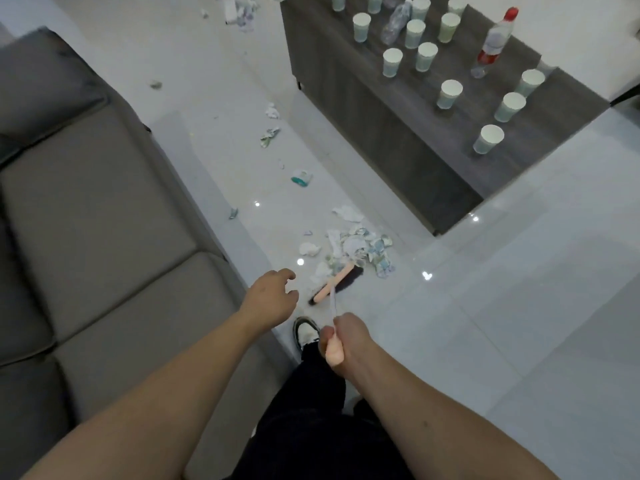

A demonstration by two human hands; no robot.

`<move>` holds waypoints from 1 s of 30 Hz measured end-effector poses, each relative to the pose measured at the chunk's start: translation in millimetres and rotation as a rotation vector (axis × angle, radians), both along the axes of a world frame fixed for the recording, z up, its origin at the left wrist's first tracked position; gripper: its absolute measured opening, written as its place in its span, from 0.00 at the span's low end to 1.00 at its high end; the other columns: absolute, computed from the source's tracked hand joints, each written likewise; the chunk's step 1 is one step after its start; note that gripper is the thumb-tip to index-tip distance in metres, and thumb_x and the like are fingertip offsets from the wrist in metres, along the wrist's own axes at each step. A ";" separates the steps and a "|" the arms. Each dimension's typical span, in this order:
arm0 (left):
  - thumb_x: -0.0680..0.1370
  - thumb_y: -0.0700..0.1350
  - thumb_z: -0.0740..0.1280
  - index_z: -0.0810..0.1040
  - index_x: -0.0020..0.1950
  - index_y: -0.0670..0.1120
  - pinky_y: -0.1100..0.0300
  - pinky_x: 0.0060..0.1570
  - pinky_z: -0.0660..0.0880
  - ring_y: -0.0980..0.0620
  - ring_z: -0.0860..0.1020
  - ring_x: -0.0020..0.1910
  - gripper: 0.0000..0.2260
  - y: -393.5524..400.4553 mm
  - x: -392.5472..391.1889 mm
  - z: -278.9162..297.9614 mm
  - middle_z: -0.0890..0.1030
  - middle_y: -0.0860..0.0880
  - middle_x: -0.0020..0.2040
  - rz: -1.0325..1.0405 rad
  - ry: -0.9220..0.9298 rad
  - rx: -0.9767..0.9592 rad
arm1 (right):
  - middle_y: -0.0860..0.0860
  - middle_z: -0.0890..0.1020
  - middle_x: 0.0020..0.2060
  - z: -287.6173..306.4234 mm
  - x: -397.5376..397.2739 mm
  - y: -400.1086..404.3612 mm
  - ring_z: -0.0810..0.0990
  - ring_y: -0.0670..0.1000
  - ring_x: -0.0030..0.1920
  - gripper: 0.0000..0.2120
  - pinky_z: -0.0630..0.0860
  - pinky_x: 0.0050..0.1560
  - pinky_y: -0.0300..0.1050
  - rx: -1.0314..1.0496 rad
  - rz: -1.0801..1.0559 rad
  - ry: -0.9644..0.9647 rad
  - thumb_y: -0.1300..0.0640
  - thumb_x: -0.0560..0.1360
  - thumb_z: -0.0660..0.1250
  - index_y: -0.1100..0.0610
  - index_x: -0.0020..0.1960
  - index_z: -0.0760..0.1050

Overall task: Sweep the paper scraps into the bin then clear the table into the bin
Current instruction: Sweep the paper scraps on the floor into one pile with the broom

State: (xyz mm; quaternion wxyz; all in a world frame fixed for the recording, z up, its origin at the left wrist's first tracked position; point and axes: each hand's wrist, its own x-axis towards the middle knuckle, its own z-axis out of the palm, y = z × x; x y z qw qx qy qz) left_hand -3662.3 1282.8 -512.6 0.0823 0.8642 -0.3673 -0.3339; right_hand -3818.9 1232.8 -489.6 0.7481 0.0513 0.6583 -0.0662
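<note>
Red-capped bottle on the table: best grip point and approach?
Grip the red-capped bottle round its clear body above the red label, coming from the table's open right edge. It stands upright, with paper cups crowding its left.

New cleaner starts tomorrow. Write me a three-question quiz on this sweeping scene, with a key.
1. True or false: the right hand grips the broom handle while the left hand holds nothing.
2. Where does the biggest pile of paper scraps lie?
A. on the sofa
B. on the floor by the broom head
C. on the dark table
3. Fill in: among the paper cups on the table stands a plastic ___ with a red cap.

Key: 1 true; 2 B; 3 bottle.
</note>
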 end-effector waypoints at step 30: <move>0.78 0.49 0.62 0.72 0.68 0.50 0.61 0.50 0.66 0.50 0.74 0.57 0.19 -124.6 100.8 -11.5 0.76 0.48 0.61 -0.130 0.116 -0.001 | 0.54 0.69 0.36 -19.4 38.4 -144.9 0.68 0.49 0.30 0.11 0.66 0.15 0.31 -0.154 0.170 0.332 0.61 0.83 0.53 0.59 0.41 0.64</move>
